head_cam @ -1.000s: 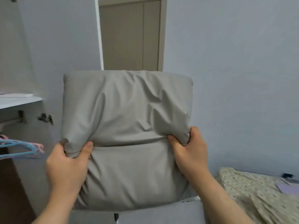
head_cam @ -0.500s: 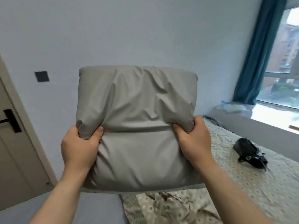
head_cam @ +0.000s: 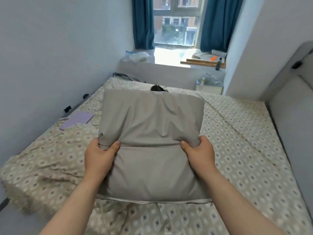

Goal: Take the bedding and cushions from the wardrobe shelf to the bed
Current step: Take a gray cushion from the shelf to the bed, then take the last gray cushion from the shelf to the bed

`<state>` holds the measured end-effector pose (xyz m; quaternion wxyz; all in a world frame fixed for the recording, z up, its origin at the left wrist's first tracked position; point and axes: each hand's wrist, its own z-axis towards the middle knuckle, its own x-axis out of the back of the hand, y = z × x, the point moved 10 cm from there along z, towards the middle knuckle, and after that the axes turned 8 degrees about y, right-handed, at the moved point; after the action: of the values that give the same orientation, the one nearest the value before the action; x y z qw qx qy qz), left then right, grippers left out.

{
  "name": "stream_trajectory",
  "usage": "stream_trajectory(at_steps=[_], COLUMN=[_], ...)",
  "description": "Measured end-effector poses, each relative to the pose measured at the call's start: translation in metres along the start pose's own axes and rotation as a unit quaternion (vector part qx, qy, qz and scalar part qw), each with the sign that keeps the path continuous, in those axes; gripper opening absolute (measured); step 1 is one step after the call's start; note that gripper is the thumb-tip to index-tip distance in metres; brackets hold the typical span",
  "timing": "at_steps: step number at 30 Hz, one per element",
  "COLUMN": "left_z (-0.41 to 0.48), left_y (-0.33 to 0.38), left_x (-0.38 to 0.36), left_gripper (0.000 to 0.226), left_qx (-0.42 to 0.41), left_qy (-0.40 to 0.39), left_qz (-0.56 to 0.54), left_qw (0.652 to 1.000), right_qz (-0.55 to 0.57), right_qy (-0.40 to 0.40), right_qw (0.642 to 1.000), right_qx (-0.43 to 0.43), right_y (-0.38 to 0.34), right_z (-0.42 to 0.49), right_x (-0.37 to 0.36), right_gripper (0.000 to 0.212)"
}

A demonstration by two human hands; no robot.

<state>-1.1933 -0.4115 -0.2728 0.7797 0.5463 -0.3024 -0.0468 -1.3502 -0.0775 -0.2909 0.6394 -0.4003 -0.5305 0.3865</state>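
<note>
A grey cushion [head_cam: 150, 126] is held upright in front of me, above the bed [head_cam: 245, 150]. My left hand [head_cam: 99, 156] pinches its left side at mid-height. My right hand [head_cam: 199, 153] pinches its right side at the same height. The bed has a beige patterned sheet and fills the room's lower half. The wardrobe is out of view.
A folded purple cloth [head_cam: 77, 119] lies on the bed by the left wall. A dark object [head_cam: 156, 88] peeks over the cushion's top edge. A padded grey headboard [head_cam: 291, 106] is on the right. A cluttered window sill [head_cam: 201, 61] runs along the far end.
My view has swung from the wardrobe and door round to the bed and window. Both hands keep the same grip on the cushion, which now hangs over the bed.
</note>
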Motion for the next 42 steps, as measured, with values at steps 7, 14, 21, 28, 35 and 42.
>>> stream_trajectory(at_steps=[7,14,21,28,35,42], left_z=[-0.061,-0.129,-0.155,-0.133,-0.073,0.005], left_y=[-0.172,-0.329,-0.4,-0.369,-0.191,0.002], left_x=[-0.176,-0.263,-0.282,-0.277,-0.27,-0.182], left_gripper=[0.02,0.018,0.032,0.066,0.049,0.054], left_qx=[0.099,0.15,0.16,0.153,0.094,-0.019], left_qy=[-0.188,-0.268,-0.287,-0.285,-0.322,-0.274], left_qz=[0.039,0.071,0.159,0.204,0.031,-0.079], left_qw=[0.976,0.949,0.931,0.924,0.942,0.958], right_qz=[-0.085,-0.157,-0.131,-0.154,-0.006,0.088], right_qy=[0.022,0.013,0.018,0.071,0.025,0.006], right_qw=[0.971,0.945,0.943,0.919,0.968,0.987], right_qx=[-0.223,-0.287,-0.307,-0.357,-0.248,-0.134], right_y=[0.235,0.405,0.478,0.446,0.265,0.05], right_z=[-0.036,-0.073,-0.108,-0.095,-0.021,0.02], right_x=[-0.011,-0.046,-0.066,-0.043,-0.038,-0.025], right_gripper=[0.031,0.035,0.05,0.069,0.039,0.033])
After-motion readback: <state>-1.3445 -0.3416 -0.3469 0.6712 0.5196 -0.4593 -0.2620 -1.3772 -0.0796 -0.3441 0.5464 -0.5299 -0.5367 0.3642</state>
